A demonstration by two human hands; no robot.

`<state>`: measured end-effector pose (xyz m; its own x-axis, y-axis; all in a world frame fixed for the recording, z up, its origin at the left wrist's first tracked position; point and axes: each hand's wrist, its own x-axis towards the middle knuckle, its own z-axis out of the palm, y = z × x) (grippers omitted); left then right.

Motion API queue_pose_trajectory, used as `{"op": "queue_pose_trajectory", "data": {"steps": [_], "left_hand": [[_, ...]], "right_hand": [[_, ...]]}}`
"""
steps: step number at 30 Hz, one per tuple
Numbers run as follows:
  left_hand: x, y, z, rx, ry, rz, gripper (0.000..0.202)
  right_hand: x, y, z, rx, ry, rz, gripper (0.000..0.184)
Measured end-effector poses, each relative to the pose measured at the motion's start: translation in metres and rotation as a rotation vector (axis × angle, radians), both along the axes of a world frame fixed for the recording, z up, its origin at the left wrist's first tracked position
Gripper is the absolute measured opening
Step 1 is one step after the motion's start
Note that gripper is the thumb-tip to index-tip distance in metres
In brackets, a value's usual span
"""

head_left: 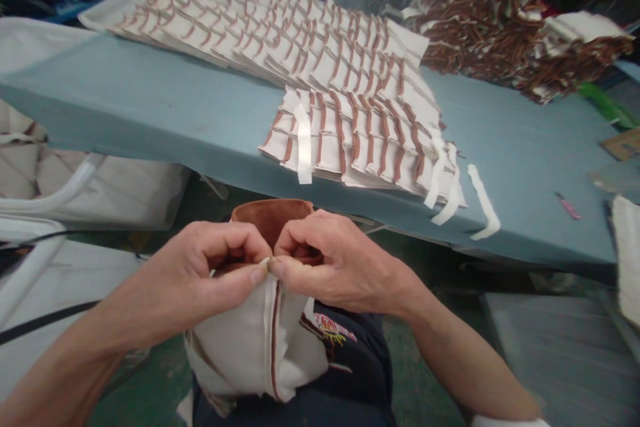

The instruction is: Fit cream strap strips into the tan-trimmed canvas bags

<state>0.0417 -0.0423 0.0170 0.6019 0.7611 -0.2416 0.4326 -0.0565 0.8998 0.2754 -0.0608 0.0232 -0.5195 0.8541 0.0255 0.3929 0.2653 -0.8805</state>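
Both hands meet over my lap on a cream fabric piece [260, 340] with brown piping and a rust-brown suede part [273, 217] at its top. My left hand [210, 267] is closed, thumb and fingers pinching the top edge of the fabric. My right hand [330, 260] is closed too, pinching the same edge right beside it, thumbs touching. The fabric hangs down between my forearms over dark trousers [350, 373].
A blue-covered table [150, 107] stands in front, with overlapping rows of cream pieces with brown strips [350, 127] and loose white strips [483, 203]. A heap of similar pieces [500, 13] lies at the back right. White bundles [50, 180] sit at the left.
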Motion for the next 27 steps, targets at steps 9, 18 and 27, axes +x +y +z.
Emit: {"op": "queue_pose_trajectory", "data": {"steps": [9, 18, 27], "left_hand": [[0.001, -0.004, -0.001, 0.237, 0.009, 0.035, 0.026], [0.005, -0.011, -0.011, 0.838, 0.127, 0.040, 0.024], [0.002, -0.013, -0.017, 0.826, 0.104, 0.065, 0.018]], "right_hand": [[0.005, -0.002, -0.004, -0.004, 0.006, 0.087, 0.012], [-0.005, -0.002, -0.007, 0.069, -0.063, -0.003, 0.009], [-0.008, 0.001, -0.010, -0.041, 0.018, -0.040, 0.010]]}}
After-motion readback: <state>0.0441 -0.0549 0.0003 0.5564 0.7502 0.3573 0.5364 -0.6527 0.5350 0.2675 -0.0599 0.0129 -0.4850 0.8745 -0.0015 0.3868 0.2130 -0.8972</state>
